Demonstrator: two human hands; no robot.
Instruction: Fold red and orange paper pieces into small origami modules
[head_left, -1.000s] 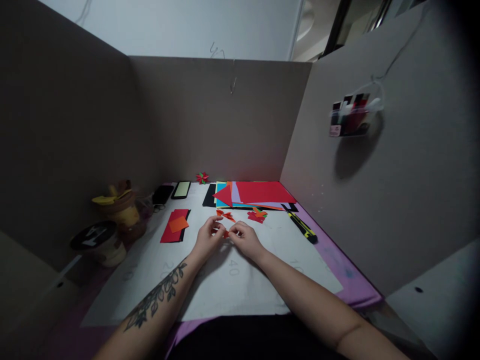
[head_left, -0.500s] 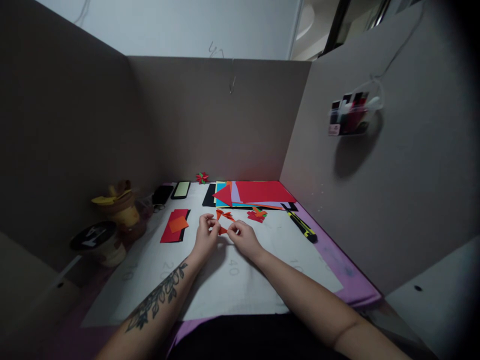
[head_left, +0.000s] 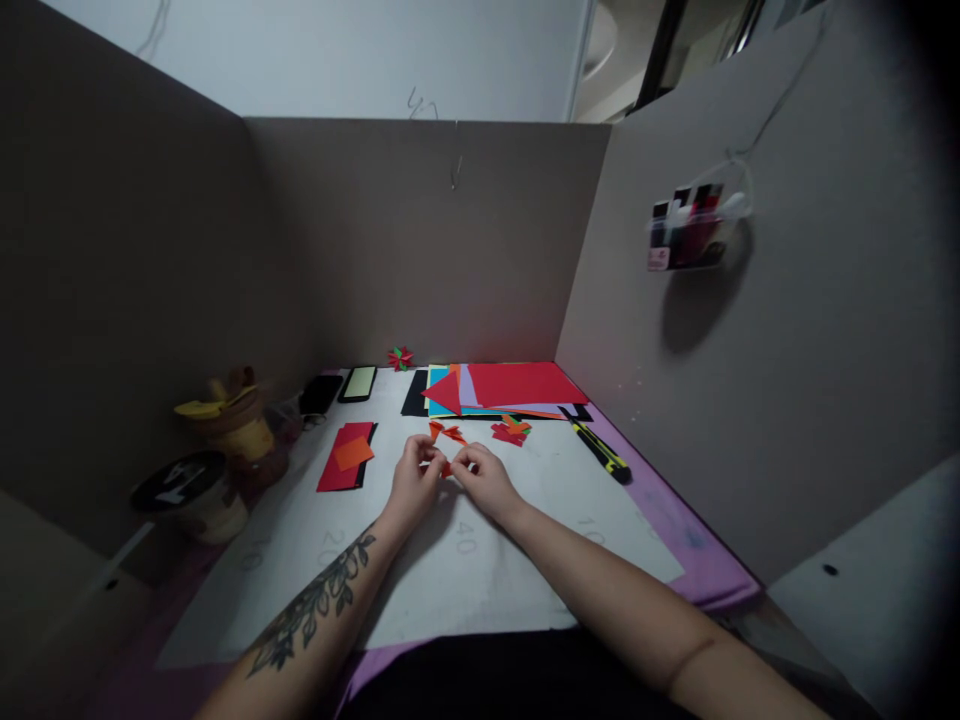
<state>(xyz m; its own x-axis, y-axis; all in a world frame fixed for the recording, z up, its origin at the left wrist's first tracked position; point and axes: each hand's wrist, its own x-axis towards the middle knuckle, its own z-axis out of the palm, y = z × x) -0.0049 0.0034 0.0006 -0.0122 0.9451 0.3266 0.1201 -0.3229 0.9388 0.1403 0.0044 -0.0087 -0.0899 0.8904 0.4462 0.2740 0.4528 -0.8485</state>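
Well within mat (head_left: 510, 595) edges, left hand (head_left: 412, 482) and right hand (head_left: 489, 484) tight on orange paper (head_left: 447, 469).

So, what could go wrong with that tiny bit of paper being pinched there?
Pinched between the left grip and the right grip, the small orange-red paper might crease wrongly or tear, being so little. The folded orange pieces lie just beyond the fingers, so a stray knuckle could nudge or flatten them.

The held paper (head_left: 447, 470) is orange-red, the folded star (head_left: 400, 358) at eleven o'clock red-and-green, the cutter (head_left: 598, 448) at three o'clock black-and-yellow.
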